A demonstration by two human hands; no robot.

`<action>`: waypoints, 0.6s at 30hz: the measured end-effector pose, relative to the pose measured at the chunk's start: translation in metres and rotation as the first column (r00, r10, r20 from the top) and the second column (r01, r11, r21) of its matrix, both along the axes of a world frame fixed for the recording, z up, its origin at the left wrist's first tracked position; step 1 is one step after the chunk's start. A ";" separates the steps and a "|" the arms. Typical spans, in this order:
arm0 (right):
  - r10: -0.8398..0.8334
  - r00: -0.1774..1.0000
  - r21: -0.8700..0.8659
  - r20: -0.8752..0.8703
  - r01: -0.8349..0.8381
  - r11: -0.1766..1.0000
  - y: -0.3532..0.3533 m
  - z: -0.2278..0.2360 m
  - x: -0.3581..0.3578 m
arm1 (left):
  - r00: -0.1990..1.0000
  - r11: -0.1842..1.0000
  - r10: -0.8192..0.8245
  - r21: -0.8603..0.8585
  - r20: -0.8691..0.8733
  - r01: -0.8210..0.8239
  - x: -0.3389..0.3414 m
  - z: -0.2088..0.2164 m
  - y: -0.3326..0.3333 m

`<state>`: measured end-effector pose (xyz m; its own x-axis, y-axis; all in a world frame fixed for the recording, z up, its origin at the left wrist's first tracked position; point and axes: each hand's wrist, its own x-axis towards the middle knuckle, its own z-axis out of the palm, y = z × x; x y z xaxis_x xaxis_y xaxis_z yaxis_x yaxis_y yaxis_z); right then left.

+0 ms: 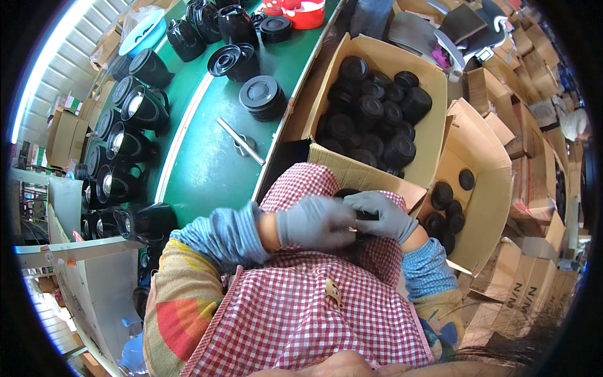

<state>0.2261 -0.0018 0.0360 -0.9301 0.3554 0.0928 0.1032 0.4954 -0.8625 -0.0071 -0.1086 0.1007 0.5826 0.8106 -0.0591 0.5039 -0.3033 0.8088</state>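
Note:
Over my lap, both hands wear grey gloves and work close together. My right hand [382,215] is closed around a black plastic part [366,215], of which only a little shows between the fingers. My left hand [316,223] is partly smeared by motion; its curled fingers meet the same spot, and what they pinch is hidden. Dark rounded edges show just above and below the gloves. On the green table [204,182] ahead of me lie a metal rod [240,141] with a small ring-shaped piece and a stack of black lids [262,98].
An open carton [317,103] full of black lids stands ahead to the right. Beside it, another carton [487,207] holds several black caps. Black jugs [129,141] line the table's left side; more jugs [237,25], a light-blue basin [143,32] and a red container [306,16] stand farther back.

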 end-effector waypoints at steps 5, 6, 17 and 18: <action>-0.039 0.998 -0.018 0.047 0.040 0.999 0.000 0.000 0.002 | 0.523 0.524 0.836 0.519 -0.164 -0.675 -0.142 -0.046 0.105; -0.019 0.998 -0.023 0.055 0.021 1.000 0.003 0.002 0.001 | 0.400 0.477 0.875 0.617 -0.271 -0.626 -0.175 -0.071 0.118; -0.513 0.834 -0.070 -0.202 0.511 0.857 0.023 0.025 0.029 | 0.583 0.591 0.737 0.744 -0.342 -0.311 -0.259 -0.086 0.114; -0.521 0.821 -0.044 -0.233 0.526 0.849 0.023 0.029 0.026 | 0.683 0.552 0.707 0.746 -0.182 -0.372 -0.253 -0.078 0.116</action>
<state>0.2519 0.0211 0.0646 -0.5562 0.7784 0.2910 0.1555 0.4415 -0.8837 -0.2599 0.0076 0.0225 0.0588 0.8856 0.4607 0.9654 -0.1679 0.1997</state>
